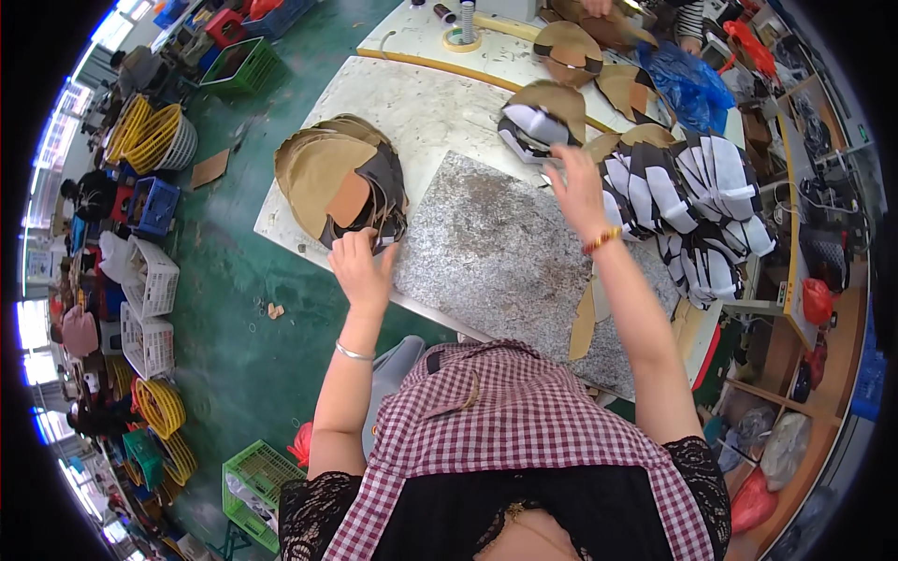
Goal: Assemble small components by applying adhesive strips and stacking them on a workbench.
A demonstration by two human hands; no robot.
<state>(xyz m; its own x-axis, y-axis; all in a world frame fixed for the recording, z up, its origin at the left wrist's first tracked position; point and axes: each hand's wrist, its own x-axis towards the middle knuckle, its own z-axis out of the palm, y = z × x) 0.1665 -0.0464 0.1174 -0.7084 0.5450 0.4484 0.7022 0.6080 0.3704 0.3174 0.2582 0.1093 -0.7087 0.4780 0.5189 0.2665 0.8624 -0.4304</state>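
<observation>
A stack of brown and black shoe uppers (313,173), the top one with an orange-tan patch, lies at the left of the white table. My left hand (363,269) rests its fingertips on the near edge of that stack, thumb apart from the fingers. Farther right, my right hand (580,192) has its fingers closed at the near edge of a single shoe upper (543,117), brown with a white lining and black trim. That piece is slightly blurred. Beside the right hand, several white-lined black shoe uppers (687,182) lie in overlapping rows.
A speckled grey board (486,243) covers the table before me, with a tan strip (584,323) on it. At the far side are more uppers (568,54), a tape roll (462,39), a blue plastic bag (692,84) and another person's hand (597,7). Shelves (814,374) stand right.
</observation>
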